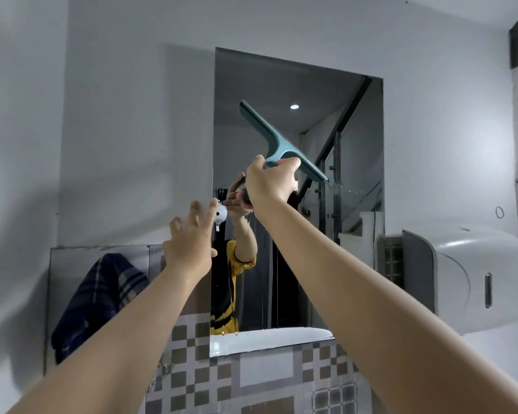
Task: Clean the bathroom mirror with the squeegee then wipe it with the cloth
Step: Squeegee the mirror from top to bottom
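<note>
A tall rectangular mirror point(353, 264) hangs on the white wall ahead. My right hand point(271, 185) grips the handle of a teal squeegee point(277, 138), whose blade lies tilted against the upper middle of the glass, high end at the left. My left hand point(192, 239) is raised near the mirror's left edge, fingers spread, holding nothing. A dark blue plaid cloth point(99, 300) hangs to the lower left of the mirror. The reflection shows my arms and a yellow top.
A white paper dispenser point(467, 279) is mounted on the wall right of the mirror. Below the mirror runs a band of brown and grey checked tiles point(251, 380). A shiny metal panel point(63, 264) stands behind the cloth.
</note>
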{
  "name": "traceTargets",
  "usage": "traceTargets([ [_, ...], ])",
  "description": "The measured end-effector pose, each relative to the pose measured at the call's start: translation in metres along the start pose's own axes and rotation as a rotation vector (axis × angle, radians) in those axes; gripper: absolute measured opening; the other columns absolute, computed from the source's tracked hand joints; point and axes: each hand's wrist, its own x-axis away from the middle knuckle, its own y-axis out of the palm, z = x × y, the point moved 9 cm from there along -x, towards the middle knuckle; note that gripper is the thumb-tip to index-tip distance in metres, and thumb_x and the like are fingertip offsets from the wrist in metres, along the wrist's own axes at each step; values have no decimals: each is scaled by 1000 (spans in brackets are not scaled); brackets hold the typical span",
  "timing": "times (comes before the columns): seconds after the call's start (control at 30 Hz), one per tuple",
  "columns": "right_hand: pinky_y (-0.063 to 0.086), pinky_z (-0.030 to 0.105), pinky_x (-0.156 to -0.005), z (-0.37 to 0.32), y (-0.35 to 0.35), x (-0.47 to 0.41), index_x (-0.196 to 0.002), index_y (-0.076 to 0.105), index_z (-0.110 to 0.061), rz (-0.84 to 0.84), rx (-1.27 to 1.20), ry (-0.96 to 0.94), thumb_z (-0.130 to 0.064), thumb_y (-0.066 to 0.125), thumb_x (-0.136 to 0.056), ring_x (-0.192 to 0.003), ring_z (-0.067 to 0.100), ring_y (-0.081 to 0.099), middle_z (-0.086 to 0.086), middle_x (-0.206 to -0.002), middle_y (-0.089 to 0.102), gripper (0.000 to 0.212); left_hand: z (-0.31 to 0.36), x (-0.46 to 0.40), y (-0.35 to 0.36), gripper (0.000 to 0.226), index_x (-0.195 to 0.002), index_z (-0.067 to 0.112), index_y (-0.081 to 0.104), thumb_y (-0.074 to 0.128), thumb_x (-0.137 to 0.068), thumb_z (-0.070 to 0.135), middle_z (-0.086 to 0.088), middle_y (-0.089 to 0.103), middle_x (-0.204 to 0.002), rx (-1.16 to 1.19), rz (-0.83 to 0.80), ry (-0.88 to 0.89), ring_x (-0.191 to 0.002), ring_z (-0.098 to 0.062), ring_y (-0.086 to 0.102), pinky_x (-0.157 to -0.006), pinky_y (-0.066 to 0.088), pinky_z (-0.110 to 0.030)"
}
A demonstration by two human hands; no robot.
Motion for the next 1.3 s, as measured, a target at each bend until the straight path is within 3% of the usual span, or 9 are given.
traceTargets([
  [0.1,59,39,-52,5,18,15,-95,35,-17,-37,47,-59,-25,52,-93,-59,28,68,9,-80,61,19,-1,1,-1,99,-144,39,-17,63,-85,32,-1,-1,-159,-20,-3,17,-129,-38,26,-86,52,-49],
  [0.17,60,49,-59,10,26,24,-97,37,-19,-83,144,-114,-28,54,-92,-68,33,68,7,-81,62,20,-2,2,-2,95,-145,37,-15,60,-86,37,-1,-1,-159,-33,-1,41,-130,-37,25,-89,51,-47],
  [0.3,59,45,-54,15,16,32,-101,43,-19,-114,303,-243,-31,56,-92,-61,29,66,4,-79,63,20,-4,14,1,91,-147,33,-6,60,-85,41,-7,7,-159,-21,10,103,-135,-41,25,-100,43,-49],
  [0.4,51,30,-51,15,-1,30,-108,48,-19,-125,431,-357,-33,57,-92,-57,18,60,-3,-82,61,23,-8,25,13,99,-146,36,-12,62,-81,51,-8,2,-159,-38,-34,108,-141,-43,15,-104,39,-52],
  [0.6,30,21,-43,22,-38,12,-115,56,-21,-199,653,-504,-38,63,-89,-41,5,42,-13,-54,49,32,-13,32,32,114,-140,41,-26,65,-73,57,-10,-13,-158,-51,-34,113,-143,-43,0,-108,31,-60],
  [0.7,28,20,-43,18,-50,0,-117,58,-22,-234,728,-613,-39,64,-88,-41,2,39,-8,-71,64,35,-13,38,33,109,-144,40,-17,65,-74,56,-11,-11,-158,-44,6,120,-143,-42,-3,-106,30,-62],
  [0.87,46,28,-45,12,-64,-21,-118,59,-24,-300,833,-749,-41,65,-86,-44,2,44,-6,-79,69,37,-17,40,37,107,-148,36,-1,67,-69,58,-14,1,-158,-36,35,129,-143,-42,3,-99,33,-66],
  [1.13,26,19,-44,3,-95,-42,-118,62,-20,-329,952,-853,-36,69,-86,-38,6,37,-23,-55,41,37,-19,39,42,102,-144,41,-15,59,-76,58,-8,-19,-157,-13,20,118,-142,-37,-14,-106,23,-65],
  [1.3,45,33,-45,14,-133,-63,-116,62,-25,-324,994,-801,-47,64,-83,-44,24,50,0,-59,60,40,-20,39,45,100,-139,46,-25,54,-79,59,-5,-27,-155,2,-5,95,-141,-34,-21,-108,18,-64],
])
